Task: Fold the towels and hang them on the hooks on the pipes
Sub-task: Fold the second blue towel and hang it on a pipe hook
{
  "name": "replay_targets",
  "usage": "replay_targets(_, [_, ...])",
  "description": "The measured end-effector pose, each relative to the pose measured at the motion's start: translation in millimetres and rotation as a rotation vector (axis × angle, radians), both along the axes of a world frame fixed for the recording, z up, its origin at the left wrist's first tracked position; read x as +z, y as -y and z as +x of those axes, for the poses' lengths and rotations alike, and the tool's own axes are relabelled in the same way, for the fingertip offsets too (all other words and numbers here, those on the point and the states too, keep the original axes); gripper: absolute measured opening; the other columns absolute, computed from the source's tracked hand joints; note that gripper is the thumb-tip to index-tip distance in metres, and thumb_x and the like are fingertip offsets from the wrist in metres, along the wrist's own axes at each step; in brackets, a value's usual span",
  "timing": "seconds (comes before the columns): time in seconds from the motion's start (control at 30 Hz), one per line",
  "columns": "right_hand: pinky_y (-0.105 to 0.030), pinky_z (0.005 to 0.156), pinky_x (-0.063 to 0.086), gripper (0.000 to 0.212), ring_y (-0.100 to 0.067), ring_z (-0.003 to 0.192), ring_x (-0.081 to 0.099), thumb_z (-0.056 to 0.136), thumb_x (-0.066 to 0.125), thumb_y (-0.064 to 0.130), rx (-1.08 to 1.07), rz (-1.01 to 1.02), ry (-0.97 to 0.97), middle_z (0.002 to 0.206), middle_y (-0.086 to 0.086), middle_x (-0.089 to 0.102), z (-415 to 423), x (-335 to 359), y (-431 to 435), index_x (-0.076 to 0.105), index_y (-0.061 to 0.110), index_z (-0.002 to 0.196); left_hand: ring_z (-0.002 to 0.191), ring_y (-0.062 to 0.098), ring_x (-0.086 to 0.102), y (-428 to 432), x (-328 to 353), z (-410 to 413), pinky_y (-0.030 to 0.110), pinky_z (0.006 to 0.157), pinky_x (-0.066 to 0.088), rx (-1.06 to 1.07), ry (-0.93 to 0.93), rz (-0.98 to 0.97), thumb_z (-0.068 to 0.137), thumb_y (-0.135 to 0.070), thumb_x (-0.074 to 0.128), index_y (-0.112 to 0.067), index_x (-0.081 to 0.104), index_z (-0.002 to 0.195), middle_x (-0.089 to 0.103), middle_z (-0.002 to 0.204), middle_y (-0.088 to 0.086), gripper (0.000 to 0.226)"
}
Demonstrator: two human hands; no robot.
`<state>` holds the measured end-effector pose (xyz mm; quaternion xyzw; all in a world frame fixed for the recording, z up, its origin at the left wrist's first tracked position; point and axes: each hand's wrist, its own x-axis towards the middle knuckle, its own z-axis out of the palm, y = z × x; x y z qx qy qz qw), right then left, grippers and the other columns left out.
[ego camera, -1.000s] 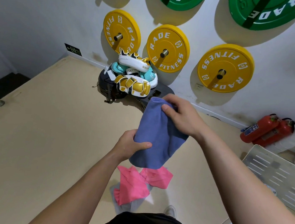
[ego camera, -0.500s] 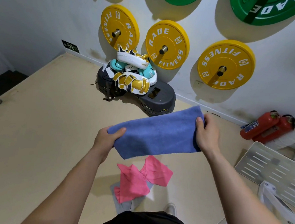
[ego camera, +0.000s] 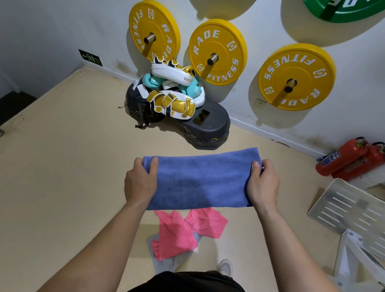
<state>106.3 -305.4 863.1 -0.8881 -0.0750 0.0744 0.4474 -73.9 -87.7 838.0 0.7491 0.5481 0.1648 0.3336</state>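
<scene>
- Holding a blue towel (ego camera: 199, 182) stretched taut in the air between both hands.
- Shaped as a long flat band, terry-textured, evenly blue, with a rounded far edge.
- Long axis running left to right, with the right end tilted slightly up and away.
- Gripping the left short end with the left hand (ego camera: 140, 183), thumb on top, fingers curled under.
- Gripping the right short end with the right hand (ego camera: 263, 186) in the same way.
- Below the hands, on the floor: a crumpled pink towel (ego camera: 176, 235) lying over a grey towel (ego camera: 164, 261).
</scene>
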Motion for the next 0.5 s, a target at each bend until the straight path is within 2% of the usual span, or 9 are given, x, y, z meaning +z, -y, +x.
replay_targets(0.1, [-0.036, 0.060, 0.036, 0.028, -0.027, 0.068, 0.050, 0.100, 0.042, 0.028, -0.035, -0.001, 0.009, 0.072, -0.003, 0.055, -2, -8, 1, 0.045, 0.009, 0.080, 0.065, 0.026, 0.046, 9, 6, 6, 0.035, 0.058, 0.037, 0.000, 0.056, -0.074, 0.093, -0.035, 0.048, -0.013, 0.039, 0.067, 0.049, 0.067, 0.001, 0.035])
replay_targets(0.2, [-0.036, 0.063, 0.037, 0.029, -0.028, 0.073, 0.051, 0.099, 0.042, 0.028, -0.034, -0.025, 0.055, 0.077, -0.006, 0.056, -4, -17, 5, 0.044, 0.012, 0.076, 0.063, 0.023, 0.035, 16, 10, 10, 0.035, 0.053, 0.028, -0.005, 0.132, -0.126, 0.089, -0.015, 0.043, -0.013, 0.032, 0.066, 0.040, 0.065, 0.001, 0.026])
replay_targets(0.27, [-0.035, 0.064, 0.035, 0.030, -0.027, 0.073, 0.050, 0.099, 0.044, 0.028, -0.024, -0.030, 0.078, 0.079, -0.007, 0.056, -6, -23, 7, 0.041, 0.018, 0.071, 0.061, 0.022, 0.039, 23, 10, 12, 0.035, 0.055, 0.032, -0.046, 0.158, -0.142, 0.093, -0.016, 0.042, -0.014, 0.038, 0.075, 0.046, 0.068, 0.001, 0.018])
replay_targets(0.4, [-0.030, 0.065, 0.031, 0.034, -0.022, 0.069, 0.045, 0.098, 0.051, 0.025, 0.074, 0.007, 0.085, 0.073, -0.001, 0.051, -26, -23, 2, 0.038, 0.029, 0.067, 0.066, 0.021, 0.055, 39, 6, 15, 0.035, 0.058, 0.039, -0.159, 0.135, -0.056, 0.103, -0.033, 0.038, -0.021, 0.046, 0.097, 0.058, 0.074, 0.001, 0.016])
replay_targets(0.5, [-0.027, 0.063, 0.031, 0.028, -0.015, 0.066, 0.047, 0.096, 0.055, 0.027, 0.168, 0.034, 0.047, 0.070, 0.005, 0.052, -47, -23, -6, 0.045, 0.031, 0.070, 0.064, 0.022, 0.055, 51, 0, 19, 0.032, 0.055, 0.036, -0.219, 0.148, -0.050, 0.104, -0.034, 0.037, -0.025, 0.046, 0.098, 0.058, 0.071, 0.000, 0.014])
